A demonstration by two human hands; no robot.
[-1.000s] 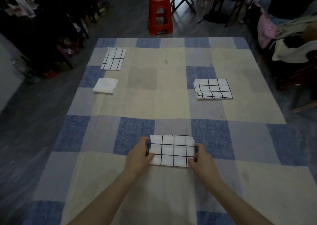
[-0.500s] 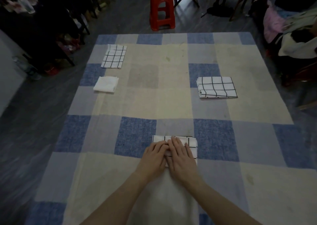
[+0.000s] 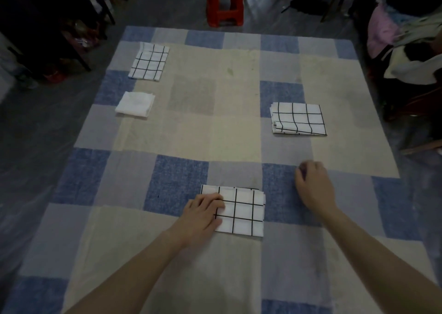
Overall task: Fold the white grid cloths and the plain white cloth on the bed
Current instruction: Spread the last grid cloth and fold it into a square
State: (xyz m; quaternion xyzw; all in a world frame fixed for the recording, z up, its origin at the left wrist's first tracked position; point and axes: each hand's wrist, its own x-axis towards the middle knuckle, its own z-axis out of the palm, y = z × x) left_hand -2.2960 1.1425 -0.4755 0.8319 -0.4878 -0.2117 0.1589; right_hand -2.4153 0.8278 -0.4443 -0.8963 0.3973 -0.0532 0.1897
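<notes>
A folded grid cloth (image 3: 239, 210) is lying flat under the left hand (image 3: 203, 214); another folded grid cloth (image 3: 297, 119) is sitting well beyond the right hand (image 3: 313, 186); a third grid cloth (image 3: 148, 62) and the folded plain white cloth (image 3: 135, 104) are lying far beyond the left hand

No text, label, brand, number or sign can be read anywhere in the head view; the only markings are black grid lines on the folded cloths and the blue, grey and cream checks of the bed cover
</notes>
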